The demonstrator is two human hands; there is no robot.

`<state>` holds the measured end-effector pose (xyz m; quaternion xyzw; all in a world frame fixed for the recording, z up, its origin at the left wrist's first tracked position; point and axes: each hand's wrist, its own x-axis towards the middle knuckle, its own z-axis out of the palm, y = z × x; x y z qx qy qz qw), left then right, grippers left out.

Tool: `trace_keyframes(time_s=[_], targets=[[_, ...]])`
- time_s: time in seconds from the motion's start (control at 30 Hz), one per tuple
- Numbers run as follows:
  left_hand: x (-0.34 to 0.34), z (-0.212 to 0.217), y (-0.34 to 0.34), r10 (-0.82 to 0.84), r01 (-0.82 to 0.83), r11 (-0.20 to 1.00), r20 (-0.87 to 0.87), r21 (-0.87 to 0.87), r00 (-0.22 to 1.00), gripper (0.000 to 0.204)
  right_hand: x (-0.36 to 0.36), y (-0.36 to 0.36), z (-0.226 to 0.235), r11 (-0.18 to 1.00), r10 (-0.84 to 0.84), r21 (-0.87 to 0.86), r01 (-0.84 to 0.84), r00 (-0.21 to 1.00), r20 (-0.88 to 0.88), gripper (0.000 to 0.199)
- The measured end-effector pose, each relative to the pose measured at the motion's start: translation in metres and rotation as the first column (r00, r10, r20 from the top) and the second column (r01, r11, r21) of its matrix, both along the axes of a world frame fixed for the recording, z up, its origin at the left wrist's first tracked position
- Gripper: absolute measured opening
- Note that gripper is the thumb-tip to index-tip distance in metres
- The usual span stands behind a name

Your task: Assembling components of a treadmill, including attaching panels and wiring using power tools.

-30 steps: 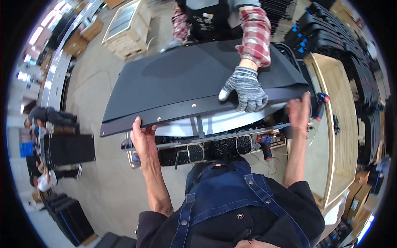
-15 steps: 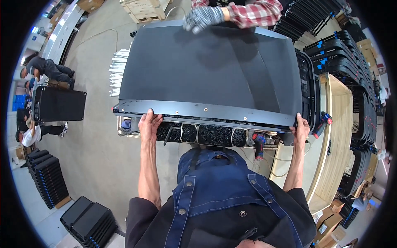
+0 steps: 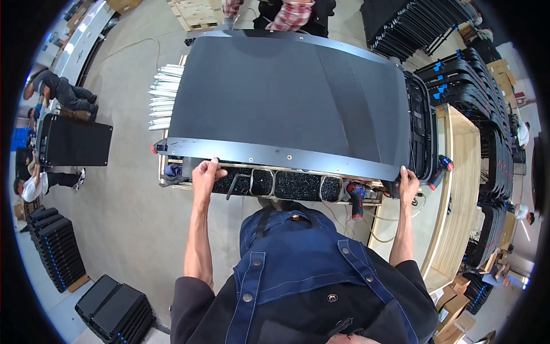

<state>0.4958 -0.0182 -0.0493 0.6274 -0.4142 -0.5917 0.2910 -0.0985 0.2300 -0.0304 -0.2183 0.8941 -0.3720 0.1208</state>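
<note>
A large black panel (image 3: pixel 263 92), with a grey metal strip (image 3: pixel 269 155) dotted with screw holes along its near edge, lies in front of me on a work stand. My left hand (image 3: pixel 207 175) pinches this strip left of the middle, thumb uppermost. At the right near corner, my right hand (image 3: pixel 408 184) grips the same edge with its thumb on top; its other fingers are partly hidden. Just below the edge sit bins of small black screws (image 3: pixel 298 186). A red-and-black power drill (image 3: pixel 357 200) hangs to their right.
Across the panel stands a co-worker in plaid sleeves (image 3: pixel 292 14). White metal rods (image 3: pixel 165 97) stick out at the left. On the right are a wooden crate (image 3: pixel 458 200), another power drill (image 3: pixel 441 173) and stacked black frames (image 3: pixel 458 80). Black stacked parts (image 3: pixel 114 309) stand lower left.
The panel's near edge has shifted slightly, and both my hands have moved a little with it. The co-worker's gloved hand has left the panel's top, and the plaid sleeves have moved left.
</note>
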Motion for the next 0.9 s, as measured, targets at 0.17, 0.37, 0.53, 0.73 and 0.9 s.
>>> trace_keyframes(time_s=[0.17,0.37,0.53,0.73,0.9], targets=[[0.005,-0.012,0.014,0.025,0.013,0.996,-0.423,0.088,0.906,0.072,-0.019,0.041,0.002,0.773,0.634,0.355,-0.526,0.646,-0.425,0.079],[-0.017,-0.077,0.003,0.223,-0.257,0.962,-0.795,0.087,0.564,0.066,-0.035,0.023,0.039,0.712,0.677,0.406,-0.573,0.714,-0.179,0.053],[-0.027,-0.104,-0.008,0.192,-0.284,0.958,-0.819,0.037,0.541,0.048,-0.049,0.027,0.043,0.694,0.659,0.475,-0.541,0.743,-0.116,0.046],[-0.014,-0.106,-0.01,0.267,-0.159,0.962,-0.894,0.223,0.361,0.016,-0.066,0.042,0.022,0.7,0.679,0.441,-0.562,0.715,-0.166,0.041],[0.028,-0.121,-0.019,-0.162,-0.006,0.985,-0.931,-0.174,0.328,0.036,-0.029,0.034,-0.001,0.865,0.475,0.291,-0.408,0.853,-0.216,0.036]])
